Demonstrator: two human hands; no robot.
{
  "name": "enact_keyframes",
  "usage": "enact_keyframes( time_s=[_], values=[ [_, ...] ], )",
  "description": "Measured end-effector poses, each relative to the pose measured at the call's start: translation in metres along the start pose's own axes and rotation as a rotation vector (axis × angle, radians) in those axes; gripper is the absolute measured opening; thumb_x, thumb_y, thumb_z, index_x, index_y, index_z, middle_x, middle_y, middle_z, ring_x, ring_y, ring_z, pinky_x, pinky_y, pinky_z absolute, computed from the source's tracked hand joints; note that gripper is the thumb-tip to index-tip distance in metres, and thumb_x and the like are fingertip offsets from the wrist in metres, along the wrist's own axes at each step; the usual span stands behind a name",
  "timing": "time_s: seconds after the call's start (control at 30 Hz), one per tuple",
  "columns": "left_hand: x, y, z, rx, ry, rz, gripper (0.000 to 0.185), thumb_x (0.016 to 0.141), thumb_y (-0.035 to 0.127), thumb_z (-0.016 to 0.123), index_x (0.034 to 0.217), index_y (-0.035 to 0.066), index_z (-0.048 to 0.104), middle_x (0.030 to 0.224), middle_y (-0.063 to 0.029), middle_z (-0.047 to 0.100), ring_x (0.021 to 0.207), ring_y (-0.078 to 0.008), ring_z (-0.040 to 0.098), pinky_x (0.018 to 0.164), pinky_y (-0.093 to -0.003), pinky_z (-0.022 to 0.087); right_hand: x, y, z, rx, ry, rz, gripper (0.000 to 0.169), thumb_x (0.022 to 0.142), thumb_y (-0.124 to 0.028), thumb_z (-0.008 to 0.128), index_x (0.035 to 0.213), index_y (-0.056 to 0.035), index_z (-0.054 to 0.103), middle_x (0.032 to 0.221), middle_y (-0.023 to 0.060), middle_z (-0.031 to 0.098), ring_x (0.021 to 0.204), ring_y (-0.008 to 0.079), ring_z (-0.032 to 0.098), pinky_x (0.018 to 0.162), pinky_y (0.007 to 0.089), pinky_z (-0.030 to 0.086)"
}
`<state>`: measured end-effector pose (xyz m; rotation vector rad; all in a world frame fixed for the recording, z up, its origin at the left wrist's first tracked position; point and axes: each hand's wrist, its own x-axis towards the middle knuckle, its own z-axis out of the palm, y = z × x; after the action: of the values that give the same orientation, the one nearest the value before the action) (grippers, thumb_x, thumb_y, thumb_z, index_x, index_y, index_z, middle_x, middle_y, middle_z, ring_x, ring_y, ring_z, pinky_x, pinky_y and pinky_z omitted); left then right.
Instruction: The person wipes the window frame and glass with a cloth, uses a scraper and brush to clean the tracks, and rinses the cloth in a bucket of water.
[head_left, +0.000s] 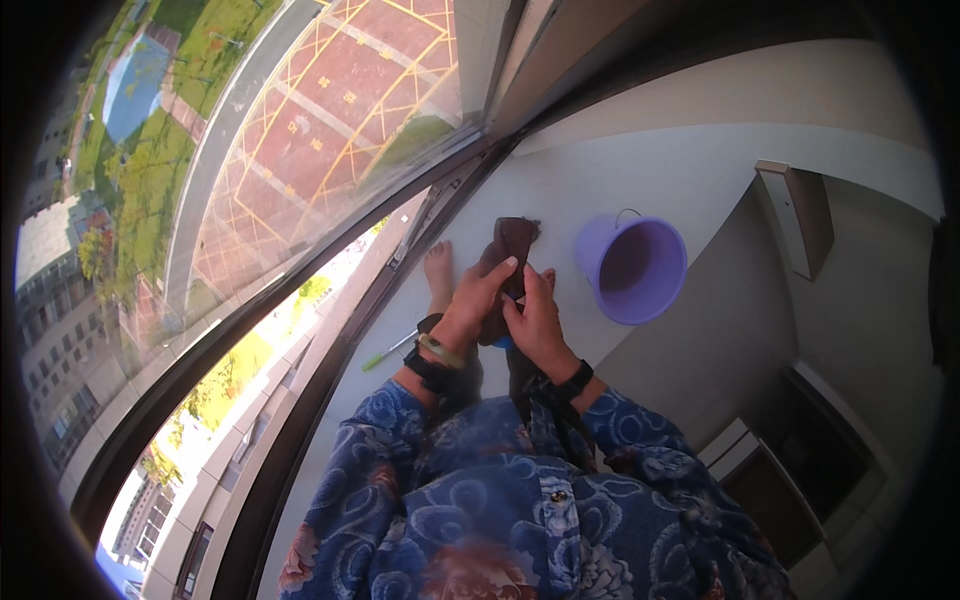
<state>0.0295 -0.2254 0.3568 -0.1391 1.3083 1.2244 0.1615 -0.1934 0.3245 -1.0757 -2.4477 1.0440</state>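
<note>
A dark brown cloth (514, 238) hangs between my two hands in front of my legs. My left hand (475, 298) grips its left side, thumb laid over the cloth. My right hand (537, 316) holds the lower right part between thumb and fingers. To the right of the hands a purple bucket (596, 251) stands on the white ledge, with dark liquid inside and a thin wire handle. A tool with a green handle (373, 363) lies on the ledge left of my left wrist. Something blue shows just below the cloth, mostly hidden.
My bare feet are on the white ledge (555, 180). At the left an outward-tilted window with a dark frame (300, 274) leaves a gap to the outside, far above the ground. Right of the bucket the ledge ends at a drop into the room, where a wooden-edged panel (808, 217) juts out.
</note>
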Motion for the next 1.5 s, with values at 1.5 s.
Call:
enact_keyframes(
  time_s=[1.5],
  values=[
    [0.161,0.013,-0.015,1.583,0.441,0.624,0.022,0.084,0.009,0.051,0.103,0.000,0.050,0.091,-0.0199,0.063,0.074,-0.0354,0.066,0.062,-0.0427,0.055,-0.169,0.129,-0.099,0.594,-0.153,1.111,0.028,0.087,-0.014,0.058,0.114,-0.0070,0.060,0.089,0.0041,0.064,0.073,0.0109,0.061,0.060,0.0236,0.047]
  ],
)
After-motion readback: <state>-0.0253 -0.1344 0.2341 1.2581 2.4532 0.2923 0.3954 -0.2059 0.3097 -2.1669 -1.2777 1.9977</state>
